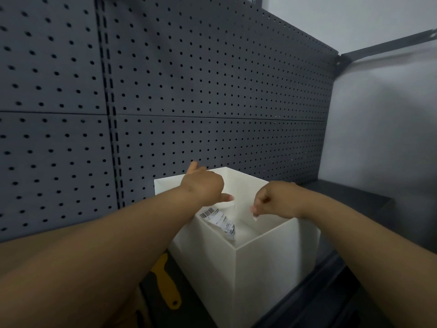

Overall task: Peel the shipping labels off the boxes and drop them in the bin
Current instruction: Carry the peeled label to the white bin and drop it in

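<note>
One white bin (272, 268), two hands above it — left hand (202, 185) spread, one barcoded label (220, 221) just beneath, right hand (274, 200) curled — grip unclear

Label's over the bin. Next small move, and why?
Probably let go. The shipping label hangs inside the white bin, just below the left hand; the right hand pinches a pale scrap beside it. Releasing should drop both in, though either may cling.
</note>
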